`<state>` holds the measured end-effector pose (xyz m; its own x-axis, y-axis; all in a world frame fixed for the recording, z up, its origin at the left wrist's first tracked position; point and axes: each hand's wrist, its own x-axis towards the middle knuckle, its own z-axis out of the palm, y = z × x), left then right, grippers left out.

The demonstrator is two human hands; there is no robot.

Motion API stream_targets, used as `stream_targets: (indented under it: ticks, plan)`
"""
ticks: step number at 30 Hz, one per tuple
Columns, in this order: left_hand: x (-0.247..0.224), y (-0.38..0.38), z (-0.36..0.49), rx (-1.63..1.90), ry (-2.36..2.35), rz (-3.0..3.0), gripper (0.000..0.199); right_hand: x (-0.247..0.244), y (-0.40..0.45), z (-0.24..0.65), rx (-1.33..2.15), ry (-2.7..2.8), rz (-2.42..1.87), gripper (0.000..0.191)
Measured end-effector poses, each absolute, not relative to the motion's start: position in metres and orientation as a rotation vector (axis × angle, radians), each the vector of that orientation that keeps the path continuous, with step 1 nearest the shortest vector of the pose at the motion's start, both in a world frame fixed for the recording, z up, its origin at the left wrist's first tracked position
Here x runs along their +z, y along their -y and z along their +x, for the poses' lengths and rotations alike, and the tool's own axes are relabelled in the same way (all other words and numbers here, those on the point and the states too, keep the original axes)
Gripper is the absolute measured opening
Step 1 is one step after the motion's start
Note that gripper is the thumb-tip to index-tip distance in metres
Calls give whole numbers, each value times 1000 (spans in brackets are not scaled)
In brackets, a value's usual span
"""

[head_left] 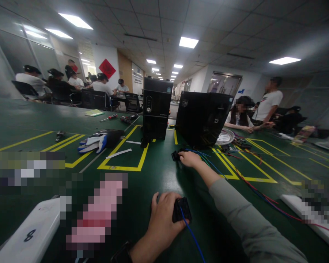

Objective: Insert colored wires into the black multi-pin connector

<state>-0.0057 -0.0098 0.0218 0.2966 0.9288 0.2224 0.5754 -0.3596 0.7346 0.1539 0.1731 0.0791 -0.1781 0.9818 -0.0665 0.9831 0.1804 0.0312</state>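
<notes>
My left hand (163, 215) is wrapped round a small black block (182, 209), close to the front of the green table. A blue wire (193, 237) runs from the top of that block toward the table's front edge. Farther off, my right hand (191, 159) reaches forward with its fingers closed on a small black part (176, 156). That part's exact kind is too small to make out. Blue and green wires (212, 164) lie on the table beside my right wrist.
Two black computer cases (157, 109) stand at the back. At left lie gloves (94, 143), a screwdriver (109, 118) and a white box marked 8 (30, 233). A white basket (225, 137), red and blue wires (259, 195) and a white strip (312, 219) are at right. People sit beyond.
</notes>
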Motion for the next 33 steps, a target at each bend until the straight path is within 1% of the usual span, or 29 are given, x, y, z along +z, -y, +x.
stream_targets:
  ticks: [9,16,21,25,27,29,30,31,33]
  plan:
    - [19,9,-6,868,-1346,2061,44,83,-186,142,-38,-2277,1992,26]
    - [19,10,-6,897,-1336,2072,44,92,-176,147,-26,-2315,2025,26]
    - [20,11,-6,889,-1347,2080,44,108,-141,149,113,-2475,2071,33]
    - [21,11,-5,888,-1358,2071,43,113,-83,153,139,-2653,2053,31]
    - [21,11,-5,899,-1358,2067,43,111,-46,156,37,-2680,2025,34]
    - [21,11,-5,916,-1357,2069,41,105,-10,160,-142,-2673,1949,47]
    - [21,11,-4,927,-1359,2070,40,100,6,161,-231,-2669,1908,50]
    - [20,11,-4,938,-1363,2069,39,95,21,162,-359,-2666,1862,47]
    - [19,11,-3,956,-1369,2067,38,83,41,162,-976,-2564,1842,32]
